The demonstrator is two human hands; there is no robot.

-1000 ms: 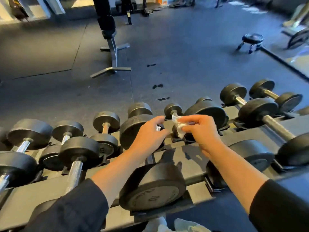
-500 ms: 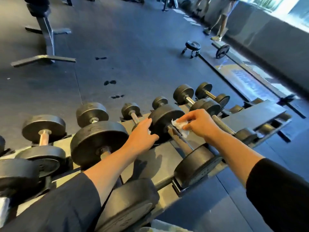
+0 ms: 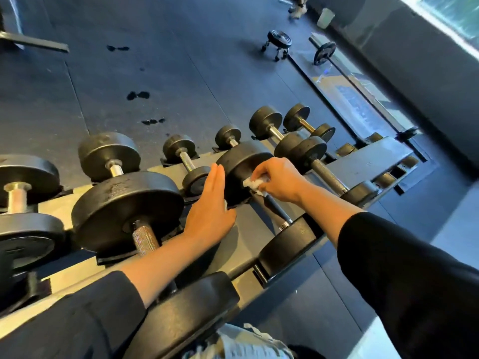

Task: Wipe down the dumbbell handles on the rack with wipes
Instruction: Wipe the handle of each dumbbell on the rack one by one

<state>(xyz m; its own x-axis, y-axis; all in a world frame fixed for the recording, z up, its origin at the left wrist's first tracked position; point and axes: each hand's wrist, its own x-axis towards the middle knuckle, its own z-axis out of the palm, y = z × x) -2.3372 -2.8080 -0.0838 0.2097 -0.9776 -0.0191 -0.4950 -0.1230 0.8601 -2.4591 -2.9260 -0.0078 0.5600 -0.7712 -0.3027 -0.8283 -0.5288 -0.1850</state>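
Pinching wipe [image 3: 253,183] w/ right hand [image 3: 281,180] round dumbbell handle [image 3: 276,207]; left hand [image 3: 208,211] flat, fingers straight, steadying plate [image 3: 239,168].

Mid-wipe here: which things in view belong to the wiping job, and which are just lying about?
Part of the job:
- wipe, pinched in the right hand
- dumbbell handle being wiped
- left hand, flat against that dumbbell's far head
- rack
- neighbouring handles, like the knurled handle

Just lying about:
- small stool
- weight plate
- dark floor marks

Crumpled white wipe [image 3: 255,183] against dumbbell handle [image 3: 276,209]
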